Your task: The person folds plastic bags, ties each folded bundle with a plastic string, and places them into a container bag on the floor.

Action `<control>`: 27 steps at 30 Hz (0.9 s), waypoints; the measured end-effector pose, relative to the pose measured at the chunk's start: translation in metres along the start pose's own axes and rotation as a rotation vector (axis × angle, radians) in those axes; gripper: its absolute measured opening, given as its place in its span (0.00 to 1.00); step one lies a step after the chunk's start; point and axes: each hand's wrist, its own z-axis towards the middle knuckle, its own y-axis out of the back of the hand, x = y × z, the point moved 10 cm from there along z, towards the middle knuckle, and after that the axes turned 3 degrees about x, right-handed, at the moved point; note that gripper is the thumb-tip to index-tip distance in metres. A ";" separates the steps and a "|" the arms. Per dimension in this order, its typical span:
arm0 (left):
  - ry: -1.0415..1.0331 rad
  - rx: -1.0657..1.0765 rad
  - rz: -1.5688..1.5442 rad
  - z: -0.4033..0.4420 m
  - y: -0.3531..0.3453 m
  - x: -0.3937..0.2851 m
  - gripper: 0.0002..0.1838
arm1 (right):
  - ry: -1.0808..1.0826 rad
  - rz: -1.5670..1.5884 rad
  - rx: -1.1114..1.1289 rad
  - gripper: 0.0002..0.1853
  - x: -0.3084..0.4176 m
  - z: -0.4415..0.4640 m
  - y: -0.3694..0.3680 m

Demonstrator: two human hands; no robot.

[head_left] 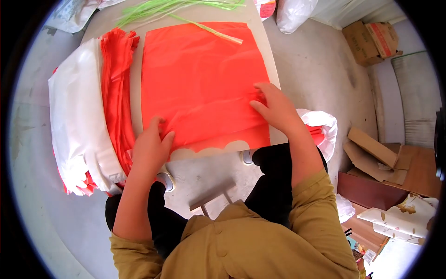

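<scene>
A red sheet point(200, 83) with a scalloped near edge lies spread over the pale table point(274, 69). My left hand point(151, 142) is at the sheet's lower left, its thumb and fingers apart and nothing in them. On the right side of the sheet is my right hand point(274, 107), its fingers curved and apart, with no object between them. Green strips point(172, 7) lie across the table's far end, and one bundle reaches onto the red sheet. Left of the sheet is a thick stack of folded red pieces point(116, 88) beside white material point(79, 107).
A white bag point(330, 130) with red material in it is beside my right forearm. Cardboard boxes stand at the upper right point(364, 44) and lower right point(399, 162). A wooden stool edge point(213, 195) shows below the table, and a plastic bag point(295, 14) lies beyond its right side.
</scene>
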 end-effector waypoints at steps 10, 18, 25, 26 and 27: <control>-0.004 -0.035 0.008 -0.003 0.001 0.003 0.14 | -0.173 0.196 0.172 0.23 -0.046 -0.014 -0.018; -0.355 -0.163 0.380 -0.015 0.002 -0.036 0.18 | 0.184 -0.025 0.088 0.23 0.003 -0.022 0.007; -0.575 -0.072 0.360 -0.030 -0.009 -0.053 0.26 | 0.292 -0.085 0.166 0.27 0.011 -0.034 -0.006; -0.576 -0.077 0.365 -0.028 -0.011 -0.049 0.27 | 0.298 -0.100 0.165 0.28 0.012 -0.033 -0.006; -0.582 -0.086 0.387 -0.026 -0.013 -0.047 0.27 | 0.303 -0.114 0.165 0.29 0.014 -0.033 -0.005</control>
